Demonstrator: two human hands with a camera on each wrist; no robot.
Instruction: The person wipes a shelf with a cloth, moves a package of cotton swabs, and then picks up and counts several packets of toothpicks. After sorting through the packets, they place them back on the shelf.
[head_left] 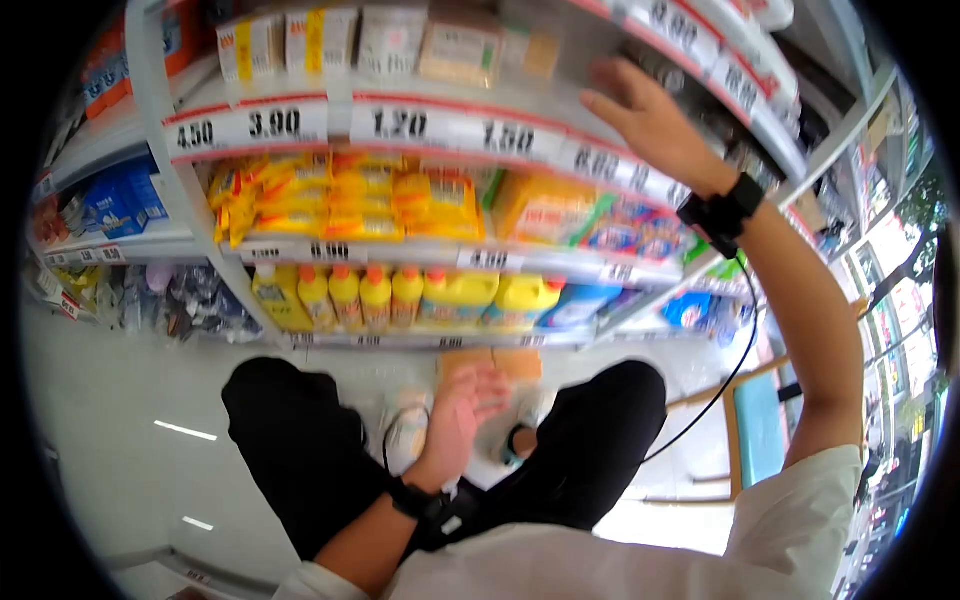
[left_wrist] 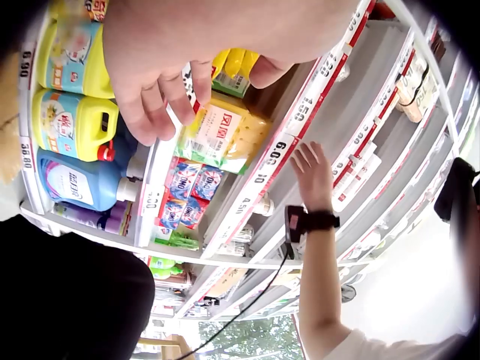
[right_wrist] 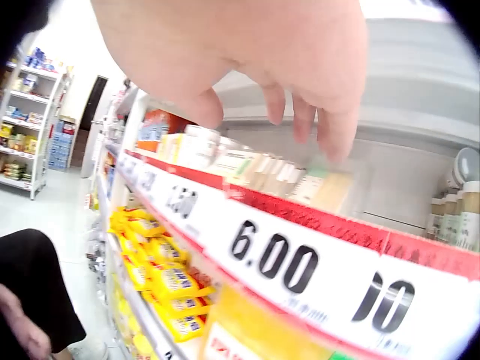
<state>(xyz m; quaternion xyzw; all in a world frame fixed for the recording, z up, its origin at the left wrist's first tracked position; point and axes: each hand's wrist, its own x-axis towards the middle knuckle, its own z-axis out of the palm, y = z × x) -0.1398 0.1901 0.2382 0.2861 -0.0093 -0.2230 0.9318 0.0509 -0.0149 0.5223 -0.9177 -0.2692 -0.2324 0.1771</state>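
Observation:
My right hand (head_left: 645,115) reaches out at the upper price-tagged shelf, holding nothing, its fingers loosely bent. In the right wrist view its fingers (right_wrist: 304,116) hang above the price strip (right_wrist: 300,255), over a row of small packs (right_wrist: 277,176); their contents are too blurred to name. My left hand (head_left: 460,415) is held over my lap between the knees, palm turned up and fingers relaxed, with nothing in it. In the left wrist view the left fingers (left_wrist: 157,112) overlap the lower shelf's yellow jugs (left_wrist: 67,124) and a yellow sponge pack (left_wrist: 225,131).
Yellow packets (head_left: 350,200) fill the middle shelf, with detergent packs beside them. Yellow bottles (head_left: 375,295) stand on the bottom shelf. Cardboard boxes (head_left: 515,362) lie on the floor before my shoes. A chair with a blue seat (head_left: 757,425) stands at the right. Cables run from both wrists.

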